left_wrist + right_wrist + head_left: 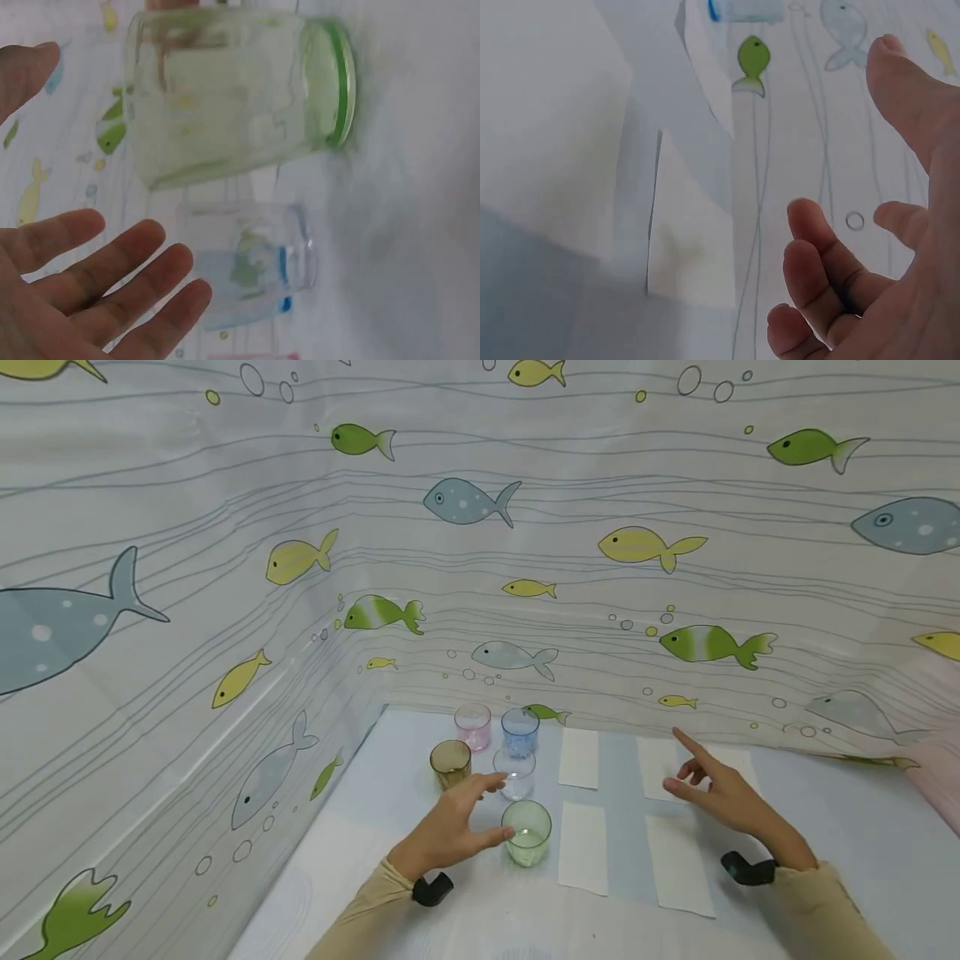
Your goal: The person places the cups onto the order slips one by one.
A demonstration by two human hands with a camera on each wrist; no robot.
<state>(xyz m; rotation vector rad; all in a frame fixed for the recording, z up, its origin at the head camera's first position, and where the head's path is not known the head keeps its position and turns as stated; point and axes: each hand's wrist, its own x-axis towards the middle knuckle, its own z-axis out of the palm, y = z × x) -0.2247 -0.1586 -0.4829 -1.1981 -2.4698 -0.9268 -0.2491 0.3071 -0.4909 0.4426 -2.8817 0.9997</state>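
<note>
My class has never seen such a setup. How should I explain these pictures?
No machine here: just a person's bare left hand and right hand. The wide picture comes from a camera on the head, the others from black wrist cameras. On the white surface stand a pink glass, blue glass, brown glass, clear glass and green glass. White sheets lie to their right. The left hand is near the green glass, the right near the sheets; neither holds anything.

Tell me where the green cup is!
In the head view, the green cup stands low, slightly right of centre: between the left hand and a white sheet, in front of the clear cup.
</note>
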